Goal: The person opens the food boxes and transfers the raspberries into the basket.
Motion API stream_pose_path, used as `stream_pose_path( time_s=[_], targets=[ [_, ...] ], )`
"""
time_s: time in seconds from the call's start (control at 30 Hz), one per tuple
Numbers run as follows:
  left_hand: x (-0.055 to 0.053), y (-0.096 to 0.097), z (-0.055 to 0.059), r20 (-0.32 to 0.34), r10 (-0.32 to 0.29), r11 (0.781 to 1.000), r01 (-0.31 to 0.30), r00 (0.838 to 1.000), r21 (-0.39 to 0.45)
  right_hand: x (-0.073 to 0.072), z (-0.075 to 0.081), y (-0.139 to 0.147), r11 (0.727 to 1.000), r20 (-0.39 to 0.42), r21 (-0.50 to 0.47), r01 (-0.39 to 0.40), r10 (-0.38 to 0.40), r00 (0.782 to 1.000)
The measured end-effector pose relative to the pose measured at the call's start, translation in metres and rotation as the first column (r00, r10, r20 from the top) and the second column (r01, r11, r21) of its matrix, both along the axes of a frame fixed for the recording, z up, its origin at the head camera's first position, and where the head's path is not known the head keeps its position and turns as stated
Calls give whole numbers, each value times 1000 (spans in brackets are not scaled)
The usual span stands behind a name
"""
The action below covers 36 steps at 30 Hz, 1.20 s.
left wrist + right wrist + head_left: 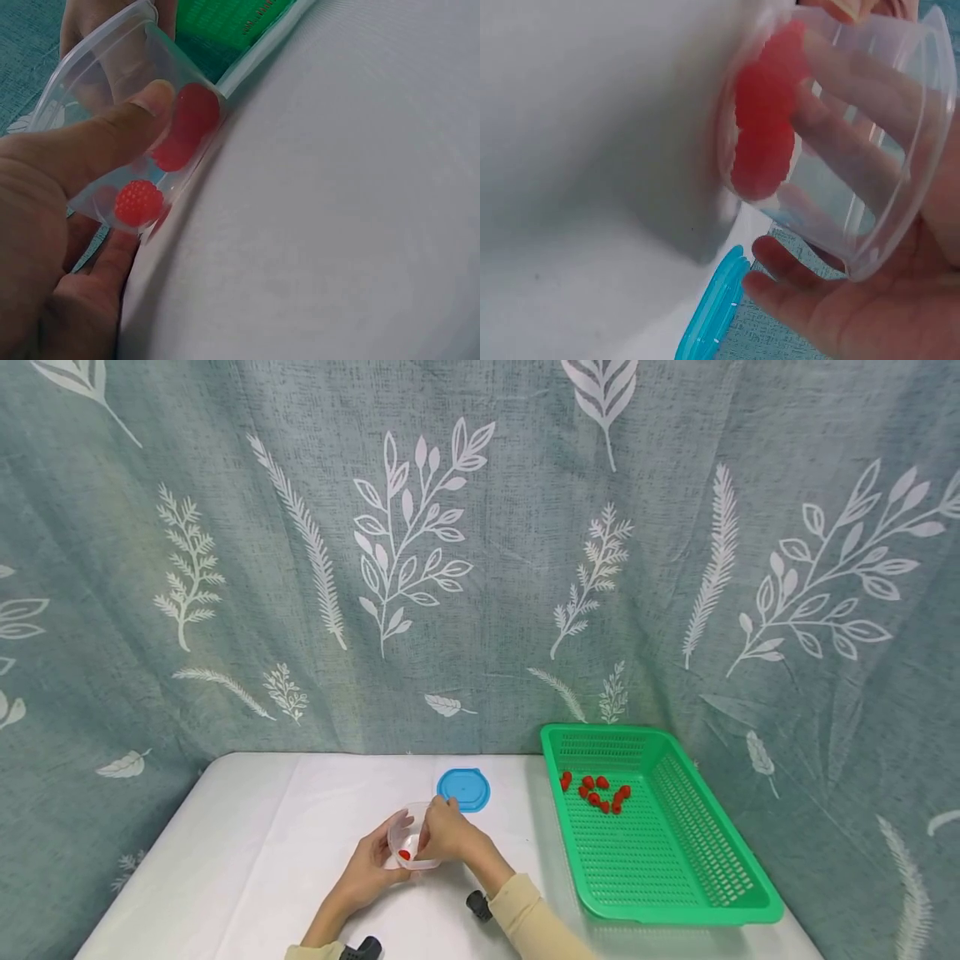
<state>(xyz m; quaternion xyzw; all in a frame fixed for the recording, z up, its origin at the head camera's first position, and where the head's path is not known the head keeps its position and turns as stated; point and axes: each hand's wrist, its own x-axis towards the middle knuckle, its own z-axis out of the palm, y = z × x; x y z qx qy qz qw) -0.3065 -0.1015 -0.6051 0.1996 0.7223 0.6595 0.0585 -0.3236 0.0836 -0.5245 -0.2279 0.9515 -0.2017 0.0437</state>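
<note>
My left hand [369,870] grips a clear plastic container [397,837] from its left side, thumb across the wall. The container is tilted on the white table, its mouth toward my right hand [448,831]. Inside, red raspberries [763,161] lie against the bottom; one raspberry [139,202] sits apart from the others in the left wrist view. Two fingers [847,150] of my right hand reach in through the mouth, tips right at the raspberries. I cannot tell whether they pinch one. The other right-hand fingers stay outside, below the rim.
A blue lid [463,789] lies on the table [300,827] just behind the container. To the right stands a green perforated basket [667,860], with several raspberries [594,798] toward its far left end. A patterned grey-green curtain [480,610] hangs behind the table.
</note>
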Motion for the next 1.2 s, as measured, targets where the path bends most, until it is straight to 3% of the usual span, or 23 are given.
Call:
stream_pose_path(
  time_s=[0.3,0.5,0.63,0.8,0.97,1.1,1.2],
  targets=[
    [0,1,3,-4,-9,1000,9,1000,8,0,-2,4,999,-41,-36,-33,31,999],
    [0,0,3,-14,0,1000,0,1000,-8,-3,-8,7,992,24,-126,-2,5,1000],
    [-1,1,2,-27,1,1000,-2,1000,-3,-4,-12,8,973,69,-226,35,-20,997],
    [0,3,2,-19,-2,1000,2,1000,7,-3,-19,11,918,48,-390,68,-54,997],
    [-1,4,2,-4,15,1000,-15,1000,-10,-1,-22,15,840,-19,-539,60,-83,996],
    [-2,3,3,-3,24,999,-24,1000,-25,-2,-21,18,769,-26,-635,69,-111,994],
    [-2,2,3,-5,24,999,-24,1000,-36,-2,-20,21,732,-22,-676,86,-137,990]
  ],
)
